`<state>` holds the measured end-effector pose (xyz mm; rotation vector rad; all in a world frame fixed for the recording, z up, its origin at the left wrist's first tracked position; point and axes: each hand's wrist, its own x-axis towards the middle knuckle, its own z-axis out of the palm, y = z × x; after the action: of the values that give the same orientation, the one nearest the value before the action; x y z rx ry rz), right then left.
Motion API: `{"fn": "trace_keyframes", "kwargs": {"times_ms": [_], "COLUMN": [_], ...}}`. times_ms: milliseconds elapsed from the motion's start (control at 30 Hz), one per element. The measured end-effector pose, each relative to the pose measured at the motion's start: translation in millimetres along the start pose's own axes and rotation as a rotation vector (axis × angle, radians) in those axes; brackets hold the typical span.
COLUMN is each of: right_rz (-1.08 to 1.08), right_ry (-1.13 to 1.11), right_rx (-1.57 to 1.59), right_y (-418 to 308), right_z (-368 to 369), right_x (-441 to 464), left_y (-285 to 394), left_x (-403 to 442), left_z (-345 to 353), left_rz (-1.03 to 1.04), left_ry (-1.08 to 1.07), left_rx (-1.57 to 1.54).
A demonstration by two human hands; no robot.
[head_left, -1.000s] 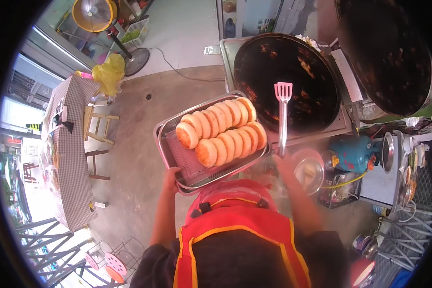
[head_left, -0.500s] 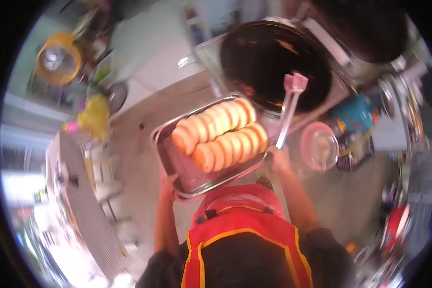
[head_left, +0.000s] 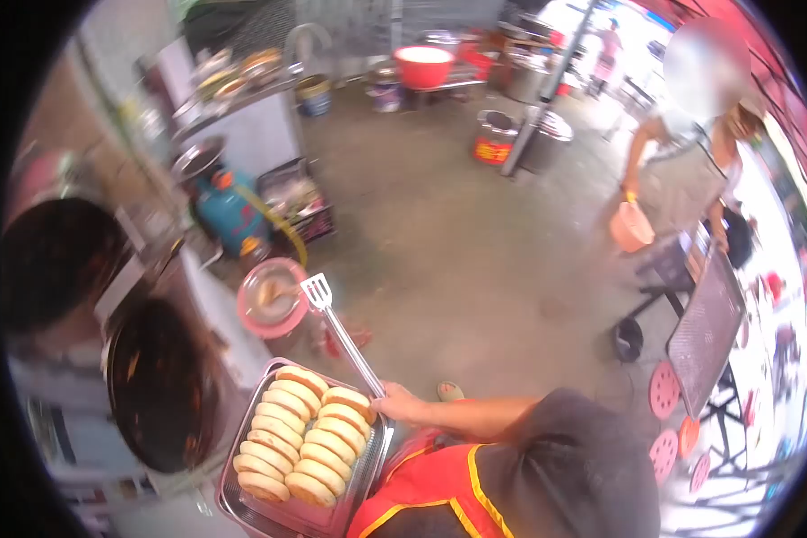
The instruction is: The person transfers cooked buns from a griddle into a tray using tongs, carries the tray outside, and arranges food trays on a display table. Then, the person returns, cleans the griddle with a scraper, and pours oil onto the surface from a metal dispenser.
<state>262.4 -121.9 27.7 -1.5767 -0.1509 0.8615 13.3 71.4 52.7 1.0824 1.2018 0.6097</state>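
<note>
My right hand [head_left: 405,403] is closed around the handle end of the metal tongs [head_left: 350,345], right beside the upper right rim of the tray. The tongs' flat slotted end points up and left, past the tray. The metal tray [head_left: 374,480] tilts across the lower left of the view. Two rows of round, flat, browned buns [head_left: 278,430] stand on edge in it, leaning on one another. My left hand is out of view.
Two large dark pans [head_left: 157,386] stand on the left. A pink basin [head_left: 272,299], a blue gas cylinder [head_left: 229,213] and a crate are beyond the tray. On the right, a person [head_left: 690,161] holds an orange container [head_left: 632,226] near a table [head_left: 708,327] and stools.
The view has swung right, bringing the open floor and the other person into sight. The tray now lies lower left, buns still in it. My left hand has left the view.
</note>
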Motion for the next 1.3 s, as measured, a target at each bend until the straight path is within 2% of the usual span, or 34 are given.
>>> {"fn": "trace_keyframes", "kwargs": {"times_ms": [67,200,267,367,400,500,533,633,733,833,900,1000,1033,1067,1167,1300], "right_rz": [-0.064,-0.081,-0.065,-0.179,-0.151,-0.183,-0.144,-0.071,-0.097,-0.158,-0.155,-0.264,-0.285,-0.303,-0.304,-0.172], "right_ry": [0.108,0.356,0.52,0.605,0.662,0.875,0.881,1.07,1.234,1.255,1.364,1.44,1.531,1.621,1.662,1.747], "right_rx": [-0.003,0.095,0.053,0.152,0.137,0.238,0.341,0.363,0.508,0.618,0.628,0.8,0.772,0.74,0.849,0.708], "right_y": [5.2,-44.0,-30.5,-35.9,-37.5,-38.8,-51.2,-32.9,-35.5,-37.0,-51.7,-46.8,-54.0,-64.2,-49.0,-24.1], "right_z": [-55.3,-155.1,-217.0,-300.9,-328.6,-389.1,-409.0,-473.4,-522.9,-579.0,-615.3,-673.5,-695.2,-716.4,-795.3,-926.6], "right_x": [-5.7,-30.5,-23.7,-32.8,-31.6,-25.4,-31.1,-7.8,2.1,2.2,-3.7,-9.3,-9.9,-10.8,-15.3,-25.1], "left_y": [1.4,15.8,9.8,4.3,4.4,2.9,1.5,13.1,21.7,20.4,22.3,-4.5,-16.6,-29.8,-67.0,-128.0], "left_x": [-6.0,-18.1,-23.0,-32.3,-37.1,-39.8,-39.1,-46.7,-53.5,-66.9,-93.5,-112.2,-121.1,-133.7,-180.6,-245.5], "left_z": [51.4,149.5,201.3,282.2,311.8,395.5,428.6,534.5,651.1,761.0,834.3,939.7,976.3,1010.8,1108.9,1225.8], "left_rz": [0.025,0.072,0.093,0.092,0.085,0.089,0.088,0.175,0.175,0.102,0.259,0.192,0.214,0.154,0.075,0.113], "left_ry": [-0.121,-0.317,-0.424,-0.573,-0.628,-0.755,-0.747,-0.883,-1.08,-1.239,-1.343,-1.518,-1.595,-1.631,-1.712,-1.769], "left_rx": [0.039,0.086,0.1,0.121,0.12,0.128,0.164,0.266,0.332,0.365,0.505,0.497,0.475,0.446,0.496,0.593]}}
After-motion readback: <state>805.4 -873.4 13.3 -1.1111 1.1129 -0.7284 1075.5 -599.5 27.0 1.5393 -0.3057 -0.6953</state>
